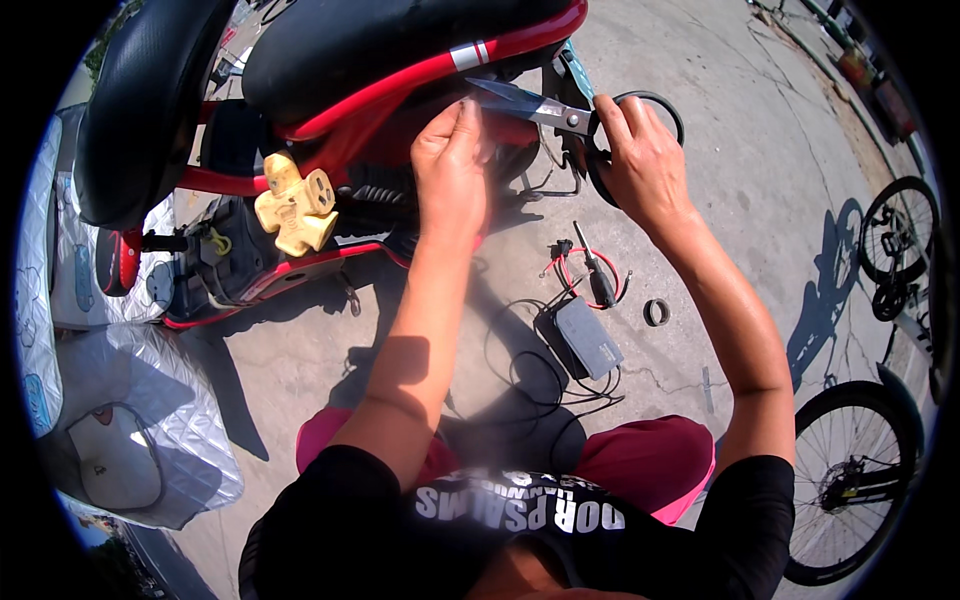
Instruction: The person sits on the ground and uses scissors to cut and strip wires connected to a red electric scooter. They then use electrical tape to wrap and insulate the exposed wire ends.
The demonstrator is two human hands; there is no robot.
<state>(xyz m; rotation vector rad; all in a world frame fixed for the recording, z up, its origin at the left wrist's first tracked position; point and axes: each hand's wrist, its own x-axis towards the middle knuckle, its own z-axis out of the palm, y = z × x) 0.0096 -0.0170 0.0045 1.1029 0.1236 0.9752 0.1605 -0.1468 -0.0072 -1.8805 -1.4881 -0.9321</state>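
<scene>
My right hand point(642, 160) grips a large pair of scissors point(530, 106) by its dark looped handles. The blades point left, beside the red and black electric scooter point(370, 95), and look slightly parted. Close to the blade tips, my left hand point(450, 170) is closed in a pinch, thumb uppermost. Whatever its fingers hold is too small or hidden to make out. Below my hands, on the concrete, lie a black-handled tool with a thin metal shaft point(600, 283), a coil of red wire point(622, 272), a grey power adapter point(588, 338) with black cables, and a dark tape roll point(656, 312).
A yellow multi-way power socket point(297, 205) sits against the scooter on the left. Silver quilted covers point(160, 420) drape at the far left. Bicycle wheels point(850, 485) stand along the right side. My knees, in pink trousers point(650, 465), frame the ground near me.
</scene>
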